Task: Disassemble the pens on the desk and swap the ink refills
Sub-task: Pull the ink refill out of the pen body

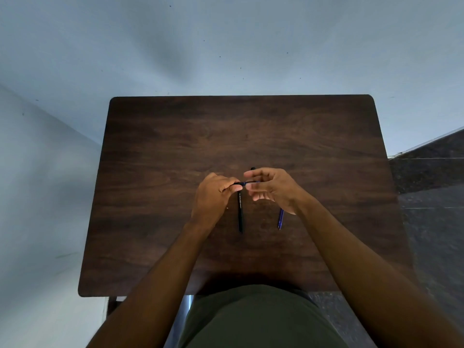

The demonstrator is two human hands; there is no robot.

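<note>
On the dark wood-grain bench [155, 222], nearest the person, a slim black pen barrel with white lettering [240, 212] lies at 6 o'clock from the hands, with a blue pen part [280, 218] at 5 o'clock. The left hand [213, 194] has its grip clenched on a thin dark pen piece [247, 183]; the right hand [272, 188] pinches its other end, fingers loosely spread. It looks light, stiff and slippery, best pinched close to the joint. A black tip [252, 168] shows at 12 o'clock.
</note>
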